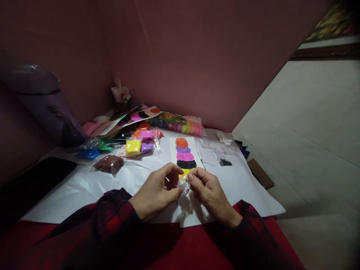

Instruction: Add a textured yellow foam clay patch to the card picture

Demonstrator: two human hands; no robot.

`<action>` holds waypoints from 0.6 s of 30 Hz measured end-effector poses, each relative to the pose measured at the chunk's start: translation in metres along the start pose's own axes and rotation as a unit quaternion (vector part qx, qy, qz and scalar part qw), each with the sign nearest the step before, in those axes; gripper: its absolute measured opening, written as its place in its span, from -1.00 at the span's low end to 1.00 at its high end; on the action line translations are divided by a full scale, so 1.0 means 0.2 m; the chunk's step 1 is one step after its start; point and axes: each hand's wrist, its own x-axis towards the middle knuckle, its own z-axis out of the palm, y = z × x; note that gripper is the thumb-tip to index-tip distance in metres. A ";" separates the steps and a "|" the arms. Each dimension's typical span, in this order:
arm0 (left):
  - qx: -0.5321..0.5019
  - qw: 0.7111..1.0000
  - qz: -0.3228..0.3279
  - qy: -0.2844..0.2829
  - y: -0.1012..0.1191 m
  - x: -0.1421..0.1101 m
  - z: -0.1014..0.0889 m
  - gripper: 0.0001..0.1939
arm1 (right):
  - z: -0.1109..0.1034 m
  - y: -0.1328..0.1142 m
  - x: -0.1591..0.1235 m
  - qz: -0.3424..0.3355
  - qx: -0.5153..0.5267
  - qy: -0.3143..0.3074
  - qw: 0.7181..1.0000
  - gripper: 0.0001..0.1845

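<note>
Between my hands is a small crumpled clear plastic bag (pixel 184 186), pinched from both sides. My left hand (pixel 156 190) grips its left edge with thumb and fingers. The thumb and forefinger of my right hand (pixel 209 191) close on its upper right side. Whether anything is inside the bag I cannot make out. Just beneath lies a white paper strip (pixel 172 150) with textured patches in a column: an orange patch (pixel 181 142), then purple, pink, a black patch (pixel 186 164) and a yellow patch (pixel 182 172) partly behind my fingers.
Bagged clay lies at left: a yellow packet (pixel 133 147), a brown packet (pixel 108 164) and several others. Behind are a tray of coloured pieces (pixel 178 125) and papers. A thin metal tool (pixel 201 159) and a small bag with black bits (pixel 225 162) sit right. A dark flat object (pixel 36 183) is far left.
</note>
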 end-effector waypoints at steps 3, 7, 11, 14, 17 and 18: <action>0.014 1.000 -0.002 -0.006 -0.01 0.00 0.01 -0.71 | 0.01 0.01 -0.01 0.003 0.009 0.001 1.000 -0.69; 0.000 1.000 -0.008 0.004 -0.03 0.01 0.01 -0.74 | 0.01 0.01 -0.02 -0.008 -0.001 0.001 1.000 -0.70; -0.040 0.998 -0.041 0.013 -0.05 0.03 0.00 -0.79 | 0.01 0.01 -0.02 -0.029 -0.028 0.003 0.999 -0.70; -0.040 0.998 -0.055 0.015 -0.04 0.03 0.00 -0.78 | 0.01 0.02 -0.01 -0.030 -0.038 0.012 0.999 -0.70; -0.030 0.998 -0.062 0.007 -0.03 0.02 0.00 -0.73 | 0.02 0.03 -0.01 -0.023 -0.033 0.024 0.999 -0.71; -0.020 0.998 -0.062 0.005 -0.03 0.02 0.00 -0.71 | 0.02 0.03 -0.01 -0.022 -0.030 0.025 0.999 -0.72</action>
